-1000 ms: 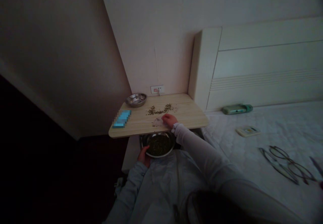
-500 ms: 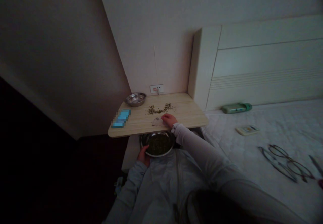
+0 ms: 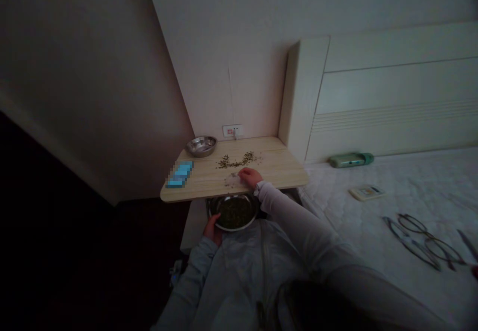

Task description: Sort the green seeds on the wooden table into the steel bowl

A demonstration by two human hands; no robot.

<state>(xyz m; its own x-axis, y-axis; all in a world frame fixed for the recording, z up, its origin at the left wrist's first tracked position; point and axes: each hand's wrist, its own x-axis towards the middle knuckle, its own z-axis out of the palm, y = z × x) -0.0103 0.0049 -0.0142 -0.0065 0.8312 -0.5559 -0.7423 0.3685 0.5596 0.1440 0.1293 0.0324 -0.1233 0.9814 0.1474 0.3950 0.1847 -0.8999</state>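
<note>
I see my left hand [image 3: 212,229] closed on the rim of a metal bowl [image 3: 236,229] that is filled with something dark green. The bowl is kept just under the front edge of the table [image 3: 278,169], so its mouth stays lower than the tabletop. My right hand [image 3: 250,176] lies on the table, fingers bent over a pale scrap [image 3: 231,179]; I cannot tell if it grips it. Green bits [image 3: 239,161] are scattered just behind, near an empty bowl [image 3: 201,146]. Glasses [image 3: 421,241] lie on the bed [image 3: 336,206].
</note>
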